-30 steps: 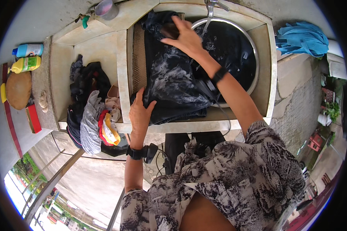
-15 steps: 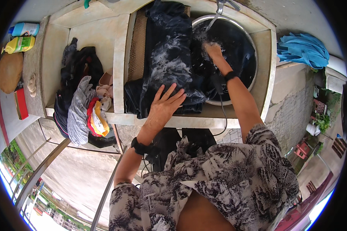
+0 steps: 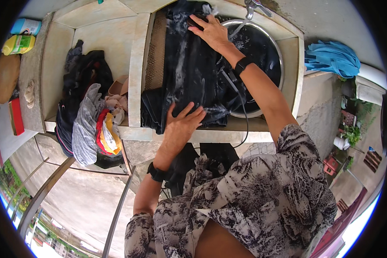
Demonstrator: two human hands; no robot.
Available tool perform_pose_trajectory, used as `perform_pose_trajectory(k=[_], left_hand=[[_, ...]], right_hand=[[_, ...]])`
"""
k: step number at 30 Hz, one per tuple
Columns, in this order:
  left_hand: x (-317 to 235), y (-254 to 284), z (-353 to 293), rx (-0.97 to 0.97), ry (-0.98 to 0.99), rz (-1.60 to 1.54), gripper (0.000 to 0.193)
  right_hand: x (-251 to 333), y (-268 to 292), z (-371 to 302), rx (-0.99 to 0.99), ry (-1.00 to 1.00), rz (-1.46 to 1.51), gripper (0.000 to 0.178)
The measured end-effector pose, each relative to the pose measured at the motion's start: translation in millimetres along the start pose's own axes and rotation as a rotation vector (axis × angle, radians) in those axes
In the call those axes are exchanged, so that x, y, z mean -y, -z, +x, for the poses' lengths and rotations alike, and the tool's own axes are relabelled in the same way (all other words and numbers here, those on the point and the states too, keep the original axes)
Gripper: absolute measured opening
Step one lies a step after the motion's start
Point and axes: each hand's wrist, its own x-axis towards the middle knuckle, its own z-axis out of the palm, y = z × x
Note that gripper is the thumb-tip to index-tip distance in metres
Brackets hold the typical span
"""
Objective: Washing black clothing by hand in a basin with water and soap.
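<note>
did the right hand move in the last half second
Yes: judged against the basin, the right hand went from inside it, leftward and away from the person, to the dark garment.

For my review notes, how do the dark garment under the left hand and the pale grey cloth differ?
Colour: the dark garment is near-black with whitish suds on it; the grey cloth is much paler, with no suds visible.
Pose: the dark garment lies spread out; the grey cloth hangs bunched over the front edge of the left basin.
Contact: the left hand rests on the dark garment; no hand touches the grey cloth.
Both are fabric.
</note>
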Motion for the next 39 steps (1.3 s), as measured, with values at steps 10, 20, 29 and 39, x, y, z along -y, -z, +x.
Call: perform_pose_trajectory(k=[10, 20, 29, 39], left_hand=[[10.0, 0.5, -14.3, 0.033, 0.049, -0.138, 0.038], [13.4, -2.8, -21.6, 0.175, 0.069, -0.182, 0.043], [20.0, 2.8, -22.3, 0.046, -0.014, -0.182, 0.042], [12.5, -15.2, -11.8, -0.006, -0.043, -0.26, 0.039]], right_hand=[[29.6, 25.7, -33.2, 0.202, 0.068, 0.169, 0.046], [124.8, 72.2, -96.3, 0.477, 0.375, 0.703, 0.045], [89.7, -1.0, -7.4, 0.289, 0.252, 0.391, 0.043], [51.4, -22.2, 50.9, 0.091, -0.023, 0.073, 0.044]])
